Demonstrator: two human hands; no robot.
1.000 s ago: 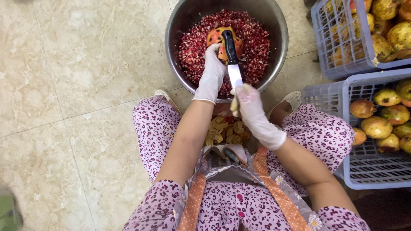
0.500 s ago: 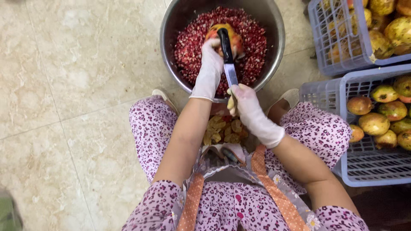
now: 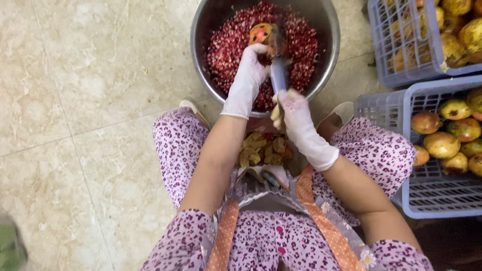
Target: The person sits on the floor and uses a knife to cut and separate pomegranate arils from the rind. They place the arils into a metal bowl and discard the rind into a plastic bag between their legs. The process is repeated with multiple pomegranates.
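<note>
While the left hand [image 3: 249, 70] grips the pomegranate half [image 3: 262, 33] over the steel bowl [image 3: 329, 45], the right hand [image 3: 293, 111], fingers wrapped round the knife [image 3: 279, 73], has swung it down. Blade blurred since half a second ago: striking, seeds loosening.

floor [image 3: 90, 100]: beige marble tiles | grout lines | soft even light

Seeds [image 3: 228, 47] in bowl [image 3: 201, 75]; crates [image 3: 432, 200] right.

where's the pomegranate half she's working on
In the head view it sits top centre, the pomegranate half held by the left hand over the seeds in the metal bowl.
</note>
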